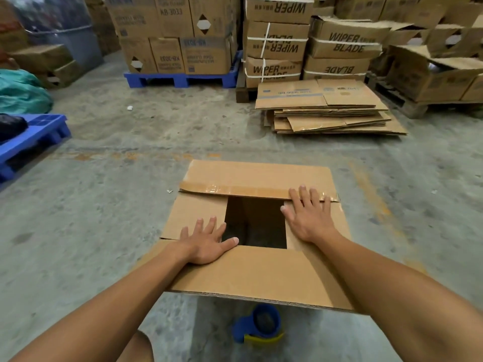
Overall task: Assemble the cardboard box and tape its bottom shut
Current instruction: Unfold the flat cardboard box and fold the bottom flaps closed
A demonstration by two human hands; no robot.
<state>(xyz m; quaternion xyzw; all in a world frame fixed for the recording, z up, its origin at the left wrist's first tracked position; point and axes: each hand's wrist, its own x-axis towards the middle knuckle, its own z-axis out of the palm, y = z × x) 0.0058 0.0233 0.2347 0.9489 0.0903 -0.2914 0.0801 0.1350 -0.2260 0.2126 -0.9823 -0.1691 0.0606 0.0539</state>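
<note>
A brown cardboard box [258,275] stands on the concrete floor in front of me, its flaps folded partly inward around a dark square gap in the middle. The far flap carries a strip of old clear tape. My left hand [206,242] lies flat, fingers spread, where the left flap meets the near flap. My right hand [308,216] presses flat on the right flap, fingertips touching the far flap's taped edge. A blue tape dispenser with a yellow part [261,325] lies on the floor just below the box's near edge.
A stack of flattened cartons [329,108] lies on the floor beyond the box to the right. Stacked cartons on a blue pallet [183,79] and wiper-blade boxes [277,43] line the back. Another blue pallet [31,139] and a green bag [21,92] sit at the left.
</note>
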